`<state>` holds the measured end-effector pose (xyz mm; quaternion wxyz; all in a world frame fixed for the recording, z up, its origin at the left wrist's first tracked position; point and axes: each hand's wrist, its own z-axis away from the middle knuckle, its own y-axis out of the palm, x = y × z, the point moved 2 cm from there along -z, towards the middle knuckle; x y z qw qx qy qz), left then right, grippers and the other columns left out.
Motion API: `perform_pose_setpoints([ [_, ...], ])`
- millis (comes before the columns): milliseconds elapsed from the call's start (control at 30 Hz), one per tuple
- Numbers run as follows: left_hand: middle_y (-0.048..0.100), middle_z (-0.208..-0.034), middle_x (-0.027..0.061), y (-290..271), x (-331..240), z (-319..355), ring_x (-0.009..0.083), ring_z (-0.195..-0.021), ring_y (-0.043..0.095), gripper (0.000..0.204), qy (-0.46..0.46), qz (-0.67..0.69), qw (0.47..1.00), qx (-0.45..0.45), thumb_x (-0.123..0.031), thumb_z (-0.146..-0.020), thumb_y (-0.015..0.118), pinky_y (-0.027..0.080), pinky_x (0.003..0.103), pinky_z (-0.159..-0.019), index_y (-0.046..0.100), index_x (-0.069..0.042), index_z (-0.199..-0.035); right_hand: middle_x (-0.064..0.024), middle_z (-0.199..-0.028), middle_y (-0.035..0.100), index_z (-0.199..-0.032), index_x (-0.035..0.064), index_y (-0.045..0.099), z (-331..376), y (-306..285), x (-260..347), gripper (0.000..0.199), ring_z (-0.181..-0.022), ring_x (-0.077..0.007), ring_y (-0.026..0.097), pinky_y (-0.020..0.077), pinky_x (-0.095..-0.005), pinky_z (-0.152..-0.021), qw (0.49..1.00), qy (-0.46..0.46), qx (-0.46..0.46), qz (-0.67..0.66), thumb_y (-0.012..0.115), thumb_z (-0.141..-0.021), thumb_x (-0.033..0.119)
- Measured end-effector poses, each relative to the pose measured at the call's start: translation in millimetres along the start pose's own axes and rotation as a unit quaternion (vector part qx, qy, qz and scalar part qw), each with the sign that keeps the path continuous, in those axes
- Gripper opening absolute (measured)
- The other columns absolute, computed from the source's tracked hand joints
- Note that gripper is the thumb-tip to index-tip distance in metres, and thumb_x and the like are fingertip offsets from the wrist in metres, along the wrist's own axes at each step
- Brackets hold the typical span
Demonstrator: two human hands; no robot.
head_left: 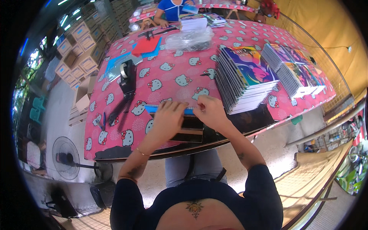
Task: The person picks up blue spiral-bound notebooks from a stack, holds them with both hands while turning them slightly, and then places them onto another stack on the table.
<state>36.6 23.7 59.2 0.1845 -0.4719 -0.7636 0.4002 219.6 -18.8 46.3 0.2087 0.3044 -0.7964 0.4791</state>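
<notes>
At the table's near edge, my left hand [168, 118] is bent over a blue sheet or notebook [151, 109] with what looks like a coil along its far edge. Its fingers press together on that edge. My right hand [210, 111] is closed in a pinch at the right end of the same edge; what lies between its fingertips is hidden. Beneath my wrists is a dark flat piece [191, 132] with a brown strip. A tall stack of spiral notebooks [249, 71] with colourful covers stands just right of my right hand.
More notebook stacks [297, 76] stand farther right. A black tape dispenser [127, 78] lies left on the pink patterned cloth [165, 82]. Beyond are a red sheet [146, 46] and clear plastic wrap [190, 40]. A co-worker [170, 9] sits across the table. A fan [66, 157] stands left.
</notes>
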Motion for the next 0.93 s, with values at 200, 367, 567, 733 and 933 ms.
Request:
perform_pose_setpoints([
  [200,0.069,-0.107,0.0141,-69,2,-88,0.0336,-0.095,0.066,0.031,0.071,0.082,0.963,-0.245,0.007,-0.083,0.061,0.052,0.042,-0.083,0.069,-0.004,-0.111,-0.0184,-0.124,0.066,-0.129,0.0038,0.062,29,-133,-2,0.044,-0.121,-0.0349,0.06,0.0448,-0.0398,-0.103,0.923,-0.04,-0.352,0.149,0.073,-0.089,0.018],
  [367,0.07,-0.121,0.0108,18,-16,-193,0.0292,-0.118,0.064,0.036,0.228,0.313,0.907,-0.168,0.01,-0.084,0.057,0.042,0.045,-0.109,0.07,-0.006,-0.113,-0.0112,-0.114,0.068,-0.137,-0.002,0.058,36,-201,-118,0.058,-0.1,-0.0187,0.061,0.0475,-0.0325,-0.091,0.951,0.094,-0.294,0.0,0.079,-0.087,0.02],
  [567,0.07,-0.124,0.0056,98,-18,-203,0.0273,-0.132,0.056,0.037,0.201,0.394,0.896,0.045,0.006,-0.084,0.058,0.031,0.048,-0.119,0.072,-0.009,-0.114,-0.0046,-0.107,0.066,-0.137,-0.0006,0.059,37,-207,-130,0.059,-0.086,-0.011,0.056,0.0469,-0.0269,-0.079,0.954,0.158,-0.248,-0.065,0.081,-0.085,0.016],
  [733,0.057,-0.141,0.0157,67,-11,-172,0.0333,-0.133,0.054,0.043,0.171,0.293,0.941,0.008,-0.003,-0.085,0.063,0.037,0.049,-0.114,0.066,-0.012,-0.127,-0.0162,-0.147,0.053,-0.151,0.0049,0.044,36,-201,-146,0.067,-0.133,-0.0245,0.051,0.0385,-0.037,-0.111,0.941,0.093,-0.227,-0.231,0.065,-0.098,0.039],
  [933,0.066,-0.118,0.0175,1,33,-33,0.0393,-0.107,0.065,0.048,0.055,0.063,0.938,0.337,-0.024,-0.086,0.072,0.052,0.048,-0.088,0.06,-0.013,-0.131,-0.01,-0.161,0.033,-0.159,0.0116,0.027,71,-179,-345,0.081,-0.147,-0.0366,0.027,0.0193,-0.0521,-0.121,0.805,0.285,-0.14,-0.501,0.041,-0.1,0.065],
])
